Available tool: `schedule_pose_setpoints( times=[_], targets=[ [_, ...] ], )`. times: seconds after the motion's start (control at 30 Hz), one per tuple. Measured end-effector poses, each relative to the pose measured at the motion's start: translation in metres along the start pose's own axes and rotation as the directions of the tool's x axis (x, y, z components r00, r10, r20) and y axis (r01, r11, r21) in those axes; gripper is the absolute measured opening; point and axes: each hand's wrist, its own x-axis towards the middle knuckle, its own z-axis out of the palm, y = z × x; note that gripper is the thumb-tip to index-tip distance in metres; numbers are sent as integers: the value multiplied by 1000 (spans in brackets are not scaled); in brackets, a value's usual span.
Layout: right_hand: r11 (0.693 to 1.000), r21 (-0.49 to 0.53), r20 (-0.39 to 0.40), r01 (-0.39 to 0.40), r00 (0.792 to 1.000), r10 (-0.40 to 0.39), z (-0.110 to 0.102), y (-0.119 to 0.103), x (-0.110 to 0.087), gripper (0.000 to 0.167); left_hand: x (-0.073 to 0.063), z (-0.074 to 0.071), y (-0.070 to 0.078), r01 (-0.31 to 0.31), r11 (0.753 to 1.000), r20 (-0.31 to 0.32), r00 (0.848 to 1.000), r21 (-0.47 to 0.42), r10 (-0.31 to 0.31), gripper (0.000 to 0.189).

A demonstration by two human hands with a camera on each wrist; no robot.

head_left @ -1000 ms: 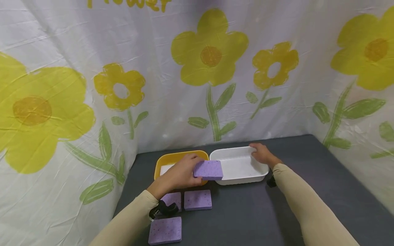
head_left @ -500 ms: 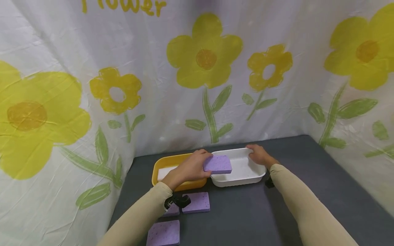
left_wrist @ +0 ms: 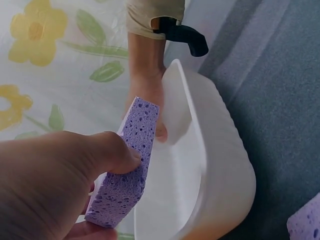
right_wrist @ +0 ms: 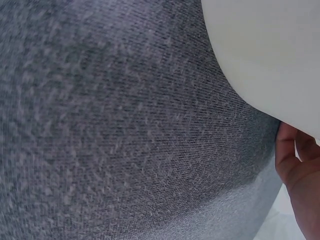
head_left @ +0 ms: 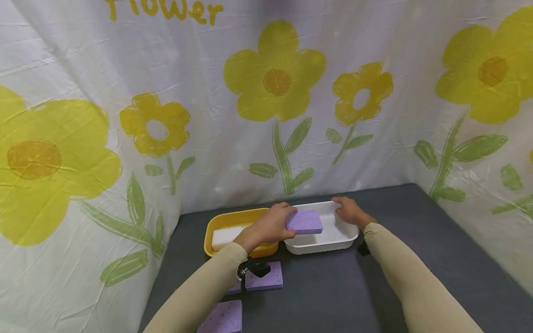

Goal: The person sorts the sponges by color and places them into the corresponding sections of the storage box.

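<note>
White fabric curtain printed with large yellow flowers (head_left: 208, 69) behind a dark grey cloth-covered table (head_left: 329, 296). On it, a white rectangular plastic tray (head_left: 320, 247), gripped at its far right rim by the right hand (head_left: 349, 212), just beside a yellow rectangular plastic tray (head_left: 265, 251). Pinched in the left hand (head_left: 269, 226), a purple pitted rectangular sponge (head_left: 307, 222): shifted rightward from across the trays' neighbouring edges to above the white one, apparently past the yellow, not yet set down.

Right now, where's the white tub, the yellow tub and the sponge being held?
White tub (head_left: 322, 247), head view: its front wall.
Yellow tub (head_left: 233, 219), head view: its back wall's inside.
Held purple sponge (left_wrist: 124, 187), left wrist view: its side facing the camera.
</note>
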Motion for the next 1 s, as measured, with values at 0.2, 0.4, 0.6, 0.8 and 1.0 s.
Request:
schedule_pose_setpoints(
  times=[0.2, 0.4, 0.6, 0.8, 1.0],
  targets=[
    [1000, 6, 5, -9, 1000, 9, -1, 3, 0, 57, 14, 8, 2, 11, 1000, 12, 1000, 20, -11, 66],
    [1000, 16, 3, -1, 1000, 1, 1, 5, 2, 57, 25, 16, 5, -8, 998, 25, 1000, 64, 7, 63],
    [1000, 3, -11, 26, 1000, -26, 0, 4, 1, 56, 37, 24, 8, -23, 996, 24, 999, 90, 21, 59],
    [998, -8, -18, 55, 998, -55, -1, 5, 1, 55, 49, 27, 17, -21, 992, 34, 999, 128, 17, 54],
    [999, -4, -6, 45, 999, -45, 0, 6, 1, 55, 70, 56, 6, -41, 988, 16, 999, 149, 39, 48]
  ],
)
